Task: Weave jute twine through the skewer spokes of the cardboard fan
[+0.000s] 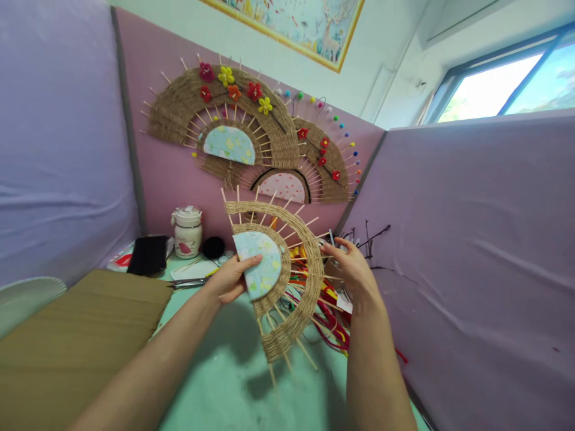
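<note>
I hold a half-round woven fan of jute twine and wooden sticks upright above the green table. My left hand grips its pale blue flowered centre piece, thumb on the front. My right hand is at the fan's right edge, its fingers curled among the stick ends. Whether they pinch a stick I cannot make out.
Two finished fans with felt flowers, a large one and a smaller one, hang on the pink wall. A white jar, scissors, a black pouch, brown cardboard and a pile of coloured cords lie about. Purple partitions close both sides.
</note>
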A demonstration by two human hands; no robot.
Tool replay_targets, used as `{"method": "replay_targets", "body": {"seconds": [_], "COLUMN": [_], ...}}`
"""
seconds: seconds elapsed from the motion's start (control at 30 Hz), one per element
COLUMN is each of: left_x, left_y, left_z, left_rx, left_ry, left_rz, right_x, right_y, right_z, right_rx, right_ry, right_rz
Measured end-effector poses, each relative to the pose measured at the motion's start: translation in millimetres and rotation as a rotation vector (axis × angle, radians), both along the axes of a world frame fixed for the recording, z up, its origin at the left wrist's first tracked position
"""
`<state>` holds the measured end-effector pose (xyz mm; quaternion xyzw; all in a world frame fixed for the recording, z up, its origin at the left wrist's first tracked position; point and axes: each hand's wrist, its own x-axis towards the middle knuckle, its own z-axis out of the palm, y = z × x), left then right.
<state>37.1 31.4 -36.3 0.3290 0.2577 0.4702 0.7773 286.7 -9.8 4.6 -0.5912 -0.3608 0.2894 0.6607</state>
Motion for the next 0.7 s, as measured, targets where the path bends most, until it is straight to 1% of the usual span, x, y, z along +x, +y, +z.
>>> {"method": "replay_targets", "body": {"seconds": [0.13,0.23,0.33,0.43,0.5,0.63,0.7], "left_x": [-25.1,-36.8,-38.3,-33.3,-28.8,-22.6,-22.1], "left_y": [12.1,16.6,17.4,17.3,17.4,17.7,18.2], "left_z": [0.9,0.0,-4.3,-12.0,-17.6,-25.8,-28.4], "left_rx": [0.016,0.050,0.070,0.070,0.058,0.014,-0.004], "left_ry": [0.121,0.184,0.210,0.217,0.210,0.192,0.182], "left_rz": [-0.128,-0.200,-0.234,-0.255,-0.265,-0.283,-0.274], "right_x": [8.2,8.3,6.8,5.6,3.5,-4.0,-7.2], "right_y": [1.7,7.5,16.2,23.8,25.8,22.0,19.4], "right_z": [-12.0,-22.9,-30.9,-35.1,-37.3,-44.1,-48.6], "right_rx": [0.166,0.206,0.253,0.327,0.304,0.128,0.088], "right_ry": [0.212,0.328,0.352,0.294,0.224,0.123,0.109], "right_rz": [0.060,0.129,0.172,0.217,0.285,0.459,0.537]}}
